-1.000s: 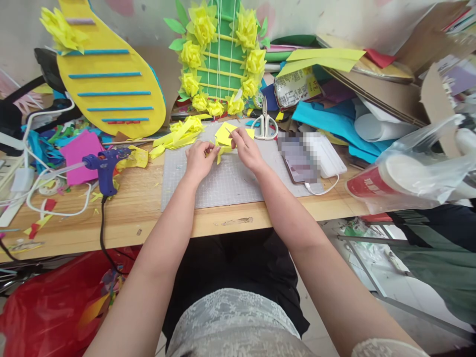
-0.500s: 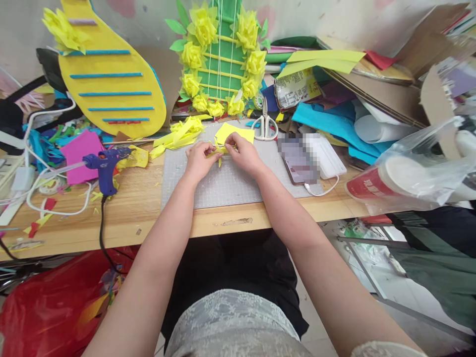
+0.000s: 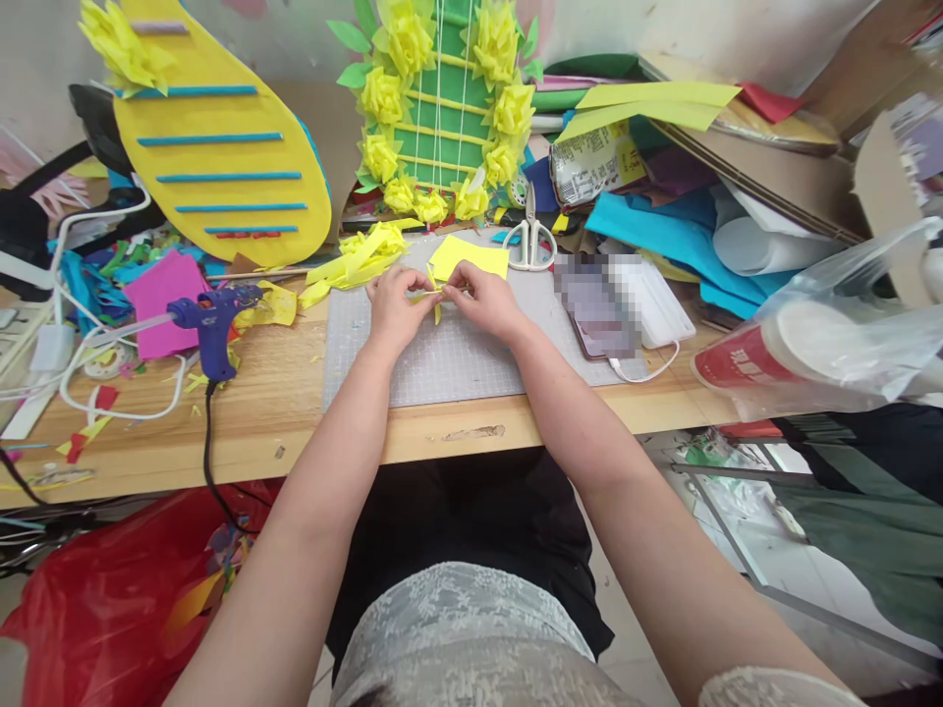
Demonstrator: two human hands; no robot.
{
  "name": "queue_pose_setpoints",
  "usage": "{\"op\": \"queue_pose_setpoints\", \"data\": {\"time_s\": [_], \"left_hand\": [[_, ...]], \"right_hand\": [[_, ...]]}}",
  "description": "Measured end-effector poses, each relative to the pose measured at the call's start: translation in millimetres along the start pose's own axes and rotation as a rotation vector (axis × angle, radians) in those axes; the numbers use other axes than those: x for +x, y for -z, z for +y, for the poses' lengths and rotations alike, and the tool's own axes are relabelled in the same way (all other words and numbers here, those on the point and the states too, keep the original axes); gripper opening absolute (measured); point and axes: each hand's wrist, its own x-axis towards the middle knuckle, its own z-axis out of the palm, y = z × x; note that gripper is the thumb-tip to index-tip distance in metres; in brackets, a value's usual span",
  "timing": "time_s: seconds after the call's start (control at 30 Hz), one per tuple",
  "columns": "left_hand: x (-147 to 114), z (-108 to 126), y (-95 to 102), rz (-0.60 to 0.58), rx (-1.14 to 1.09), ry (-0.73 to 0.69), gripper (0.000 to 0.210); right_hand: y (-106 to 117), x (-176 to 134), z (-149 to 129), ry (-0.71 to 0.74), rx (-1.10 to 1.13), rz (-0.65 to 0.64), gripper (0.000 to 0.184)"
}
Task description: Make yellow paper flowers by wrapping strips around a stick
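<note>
Over the grey cutting mat (image 3: 471, 363), my left hand (image 3: 398, 304) and my right hand (image 3: 482, 298) meet fingertip to fingertip. Both pinch a small piece of yellow paper (image 3: 437, 312), mostly hidden by the fingers; its exact shape cannot be made out. Just behind them lies a flat yellow paper sheet (image 3: 471, 258). A pile of yellow paper strips (image 3: 360, 257) rests beyond my left hand. White-handled scissors (image 3: 531, 236) lie behind my right hand, points away from me.
A blue glue gun (image 3: 213, 329) stands at left with its cable over the table edge. A yellow pear-shaped board (image 3: 228, 167) and a green board with yellow paper flowers (image 3: 442, 128) lean behind. At right are a phone (image 3: 593, 319), a power bank (image 3: 663, 304) and a bagged cup (image 3: 758, 353).
The camera view has shifted slightly. My fingertips have drawn closer together on the yellow paper piece, which has turned a little between them.
</note>
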Motion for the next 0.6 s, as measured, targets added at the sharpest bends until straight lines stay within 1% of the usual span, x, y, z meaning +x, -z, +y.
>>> {"op": "queue_pose_setpoints", "data": {"time_s": [0.17,0.27,0.47,0.6], "left_hand": [[-0.6,1.0,-0.7,-0.015,0.026,-0.027,0.008],[-1.4,1.8,-1.9,-0.008,0.053,-0.057,0.008],[-2.4,0.8,-3.2,0.065,0.098,-0.137,0.013],[-2.9,-0.6,-3.4,0.081,0.121,-0.209,0.015]], "right_hand": [[-1.5,-0.7,-2.1,-0.018,0.009,0.006,0.030],[-2.5,-0.7,-5.0,-0.058,0.003,0.022,0.030],[-3.0,-0.3,-7.4,-0.144,-0.001,0.030,0.029],[-3.6,1.3,-5.0,-0.167,0.011,0.024,0.030]]}}
